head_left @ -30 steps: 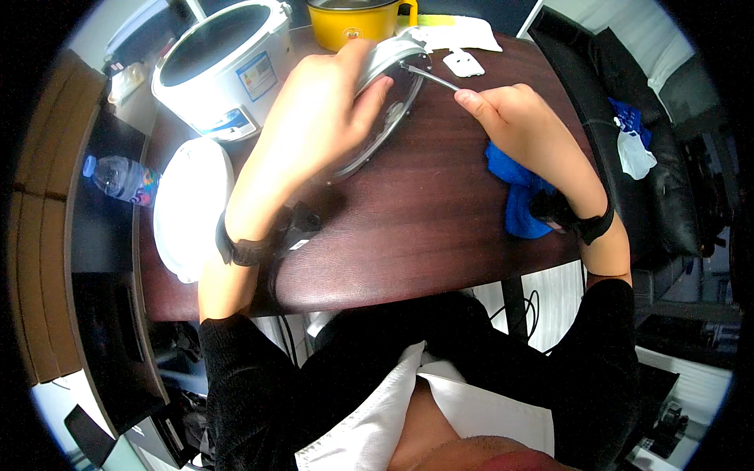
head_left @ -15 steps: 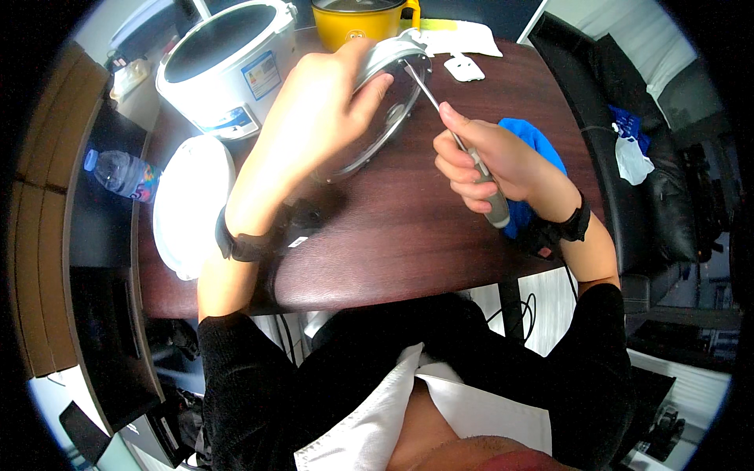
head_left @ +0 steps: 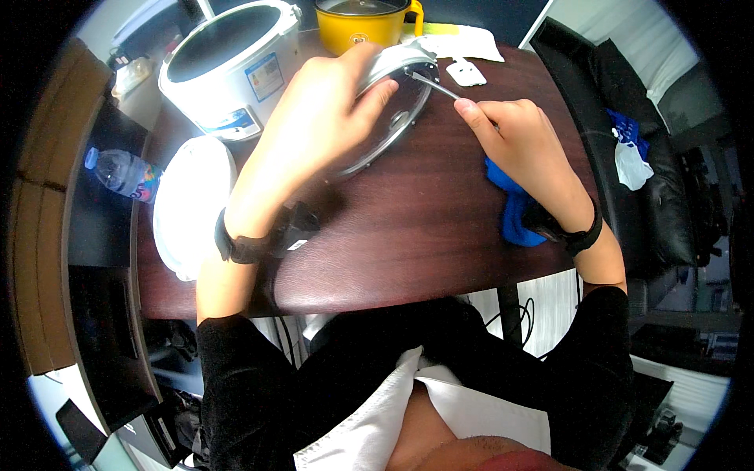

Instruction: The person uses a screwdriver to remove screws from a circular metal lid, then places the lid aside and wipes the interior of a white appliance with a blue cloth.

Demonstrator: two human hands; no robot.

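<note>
Since half a second ago the right hand point(head_left: 522, 141) has swung up, its tool point(head_left: 436, 85) now meeting the lid point(head_left: 393, 110) upper centre. Left hand point(head_left: 326, 118) fingers clasp that lid's rim on the table point(head_left: 408, 228); right fingers pinch the tool.

A single view is given, taken from a head-worn fisheye camera and aimed steeply down. The dark worktop point(head_left: 408, 228) is seen from close above, with the wearer's torso nearest and the far edge bent toward the rim.
</note>
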